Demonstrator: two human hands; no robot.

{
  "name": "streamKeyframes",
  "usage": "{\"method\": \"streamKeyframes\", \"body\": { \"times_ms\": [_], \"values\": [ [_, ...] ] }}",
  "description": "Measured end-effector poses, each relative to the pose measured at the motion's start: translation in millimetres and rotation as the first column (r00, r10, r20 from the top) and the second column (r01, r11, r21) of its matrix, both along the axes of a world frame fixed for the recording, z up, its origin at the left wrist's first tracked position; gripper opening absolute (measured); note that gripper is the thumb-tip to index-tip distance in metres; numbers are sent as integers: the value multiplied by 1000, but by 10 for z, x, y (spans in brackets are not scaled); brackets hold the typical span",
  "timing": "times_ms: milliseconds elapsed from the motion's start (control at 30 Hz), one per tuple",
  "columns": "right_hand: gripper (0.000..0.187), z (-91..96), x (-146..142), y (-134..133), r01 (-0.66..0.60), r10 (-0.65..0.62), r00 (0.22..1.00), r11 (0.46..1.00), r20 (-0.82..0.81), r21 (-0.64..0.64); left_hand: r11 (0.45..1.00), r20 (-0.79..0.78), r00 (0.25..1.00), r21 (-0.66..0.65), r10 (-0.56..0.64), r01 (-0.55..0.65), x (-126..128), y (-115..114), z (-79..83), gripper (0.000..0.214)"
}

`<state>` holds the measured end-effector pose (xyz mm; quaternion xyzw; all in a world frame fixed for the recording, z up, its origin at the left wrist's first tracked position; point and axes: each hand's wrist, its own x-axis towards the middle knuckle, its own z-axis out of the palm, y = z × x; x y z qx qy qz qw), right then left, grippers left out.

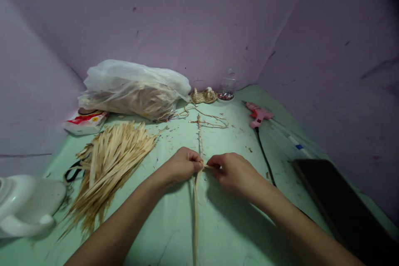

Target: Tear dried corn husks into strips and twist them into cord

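My left hand (pixel 183 165) and my right hand (pixel 233 170) meet at the middle of the pale green table (pixel 224 224), both closed in a pinch on tan straw strips (pixel 196 208). The loose strips trail from the pinch toward me. A thin braided straw cord (pixel 200 133) runs from my fingers away across the table and ends in loops near the back. A heap of loose straw strips (pixel 109 166) lies left of my left forearm.
A clear plastic bag of straw (pixel 134 89) sits at the back, a red and white packet (pixel 85 121) beside it. A pink glue gun (pixel 258 114) with black cable lies right. A dark tablet (pixel 339 208) is near right, a white object (pixel 25 205) near left, black scissors (pixel 73 171) under the heap.
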<state>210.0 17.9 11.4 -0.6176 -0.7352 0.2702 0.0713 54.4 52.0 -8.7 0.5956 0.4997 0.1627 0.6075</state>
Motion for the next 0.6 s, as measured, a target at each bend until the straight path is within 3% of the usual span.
{"method": "streamKeyframes", "body": {
  "times_ms": [100, 200, 267, 433, 600],
  "values": [
    [27, 8, -10, 3, 87, -134, 954, 980, -269, -181, 1000, 8, 1000, -3, 14, -14, 4, 0, 11, 13],
    [29, -13, -81, 20, 132, -392, 764, 872, -512, -471, 1000, 32, 999, -8, 20, -20, -1, 4, 14, 14],
    [17, -43, -139, 38, 102, -483, 659, 817, -577, -568, 1000, 53, 999, -10, -2, 3, -10, 9, 14, 15],
    [17, -141, -202, 77, 144, -603, 548, 751, -580, -644, 999, 10, 1000, 37, -29, 28, -27, 20, -1, 13],
    [15, -208, -206, 57, 173, -611, 518, 761, -599, -626, 988, -202, 979, 156, 32, -1, -23, -7, 14, 14]
  ]
}}
